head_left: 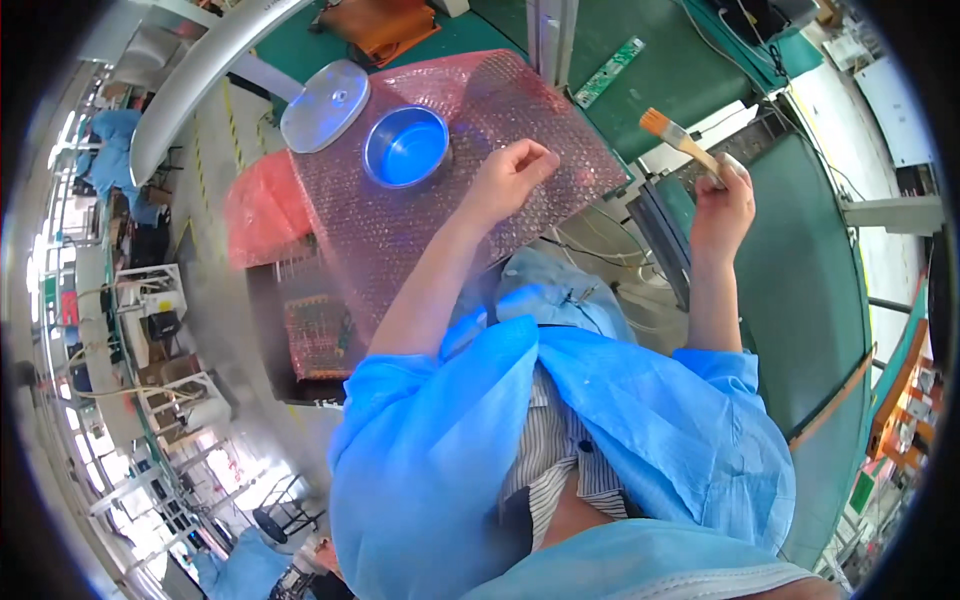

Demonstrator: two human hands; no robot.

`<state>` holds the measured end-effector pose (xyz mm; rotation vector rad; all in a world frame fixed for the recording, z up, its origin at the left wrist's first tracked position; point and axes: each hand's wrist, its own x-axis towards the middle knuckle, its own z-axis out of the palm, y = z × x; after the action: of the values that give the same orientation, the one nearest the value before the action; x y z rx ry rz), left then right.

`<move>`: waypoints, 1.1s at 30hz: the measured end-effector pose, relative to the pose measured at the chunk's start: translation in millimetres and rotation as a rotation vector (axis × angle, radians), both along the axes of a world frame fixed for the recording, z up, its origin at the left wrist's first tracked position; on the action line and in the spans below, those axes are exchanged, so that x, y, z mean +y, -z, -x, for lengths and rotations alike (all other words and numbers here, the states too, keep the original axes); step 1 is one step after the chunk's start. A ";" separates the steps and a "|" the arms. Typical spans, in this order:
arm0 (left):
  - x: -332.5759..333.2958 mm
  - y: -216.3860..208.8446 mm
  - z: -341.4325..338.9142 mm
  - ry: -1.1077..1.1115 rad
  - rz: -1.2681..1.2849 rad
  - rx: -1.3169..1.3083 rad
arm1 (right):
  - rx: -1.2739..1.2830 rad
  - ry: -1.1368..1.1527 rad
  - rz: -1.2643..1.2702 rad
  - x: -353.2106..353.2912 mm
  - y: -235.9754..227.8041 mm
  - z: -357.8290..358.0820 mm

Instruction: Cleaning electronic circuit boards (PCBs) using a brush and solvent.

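Observation:
My right hand (pixel 722 215) grips the wooden handle of a flat paintbrush (pixel 690 147). Its orange bristles point up and left, over the edge of a green surface. My left hand (pixel 512 180) hovers above pink bubble wrap (pixel 420 240), its fingers curled in toward the thumb; whether something small sits between them is hidden. Just left of that hand stands a round metal bowl (pixel 407 147), its inside glowing blue under the light. A pale oval lid (pixel 326 106) lies beside the bowl, at the wrap's far left corner.
A narrow green circuit board (pixel 609 72) lies on the green surface at the back. A lamp arm (pixel 200 80) reaches in from the upper left. Below the wrap's left side is a box (pixel 318 335) with circuit boards. Cables hang between the table and the dark rail (pixel 660 245).

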<state>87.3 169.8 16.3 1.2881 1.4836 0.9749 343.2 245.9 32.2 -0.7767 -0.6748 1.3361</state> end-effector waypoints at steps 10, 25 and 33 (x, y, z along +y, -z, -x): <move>74.9 20.6 -73.2 0.148 -0.214 0.878 | -0.051 0.064 -0.087 -11.3 -11.3 -13.4; 84.4 27.6 -72.7 0.159 -0.271 0.803 | -0.032 0.031 0.008 -5.8 -1.3 -19.1; 118.0 29.4 -83.4 0.050 -0.072 1.108 | -0.070 -0.009 -0.040 -12.2 -4.7 -10.7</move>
<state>170.7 287.8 -13.1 2.0601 2.1919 0.2146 353.9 233.7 36.9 -0.7923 -0.7591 1.3048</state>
